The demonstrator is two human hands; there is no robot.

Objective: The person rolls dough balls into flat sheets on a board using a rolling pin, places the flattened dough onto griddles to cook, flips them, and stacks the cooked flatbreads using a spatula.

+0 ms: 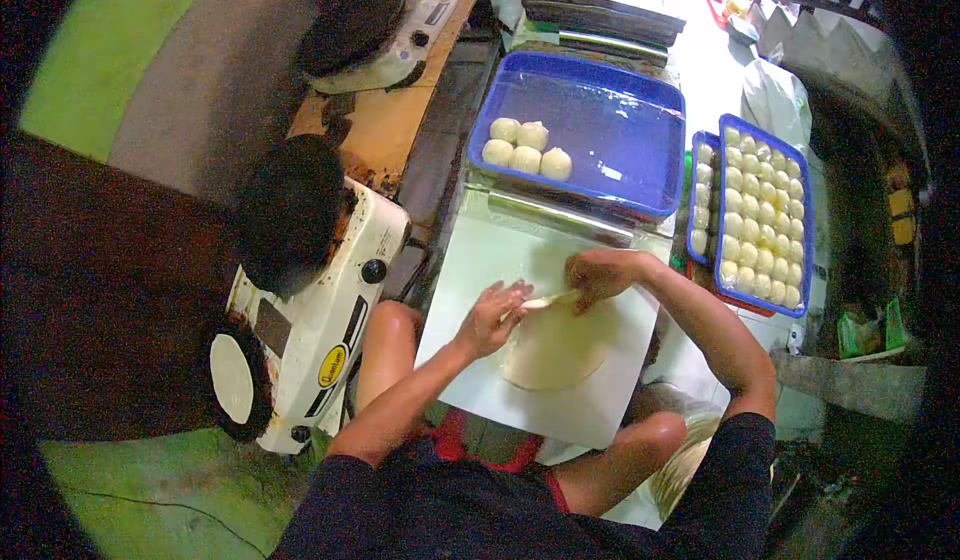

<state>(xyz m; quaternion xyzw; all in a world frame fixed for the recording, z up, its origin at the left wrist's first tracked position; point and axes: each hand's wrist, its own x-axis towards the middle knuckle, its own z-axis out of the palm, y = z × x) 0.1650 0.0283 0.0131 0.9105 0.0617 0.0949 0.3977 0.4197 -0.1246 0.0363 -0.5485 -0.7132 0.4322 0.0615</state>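
A thin, round sheet of pale dough (555, 350) lies on the white board (475, 260) in front of me. Its far edge is raised as a narrow strip between my hands. My left hand (492, 318) pinches this strip at its left end, with the other fingers partly spread. On the strip's right end, my right hand (598, 276) is closed, its fingertips bent down and partly hidden. Just beyond the board sits a blue tray (610, 110) holding several round white dough balls (527, 147) grouped at its left side.
Another blue tray (728, 125), filled with rows of dough balls, stands to the right, overlapping a similar tray (700, 250). A white gas stove (372, 230) is on the left, with a second stove (425, 35) farther back. Dark stacked trays (600, 10) are at the far end.
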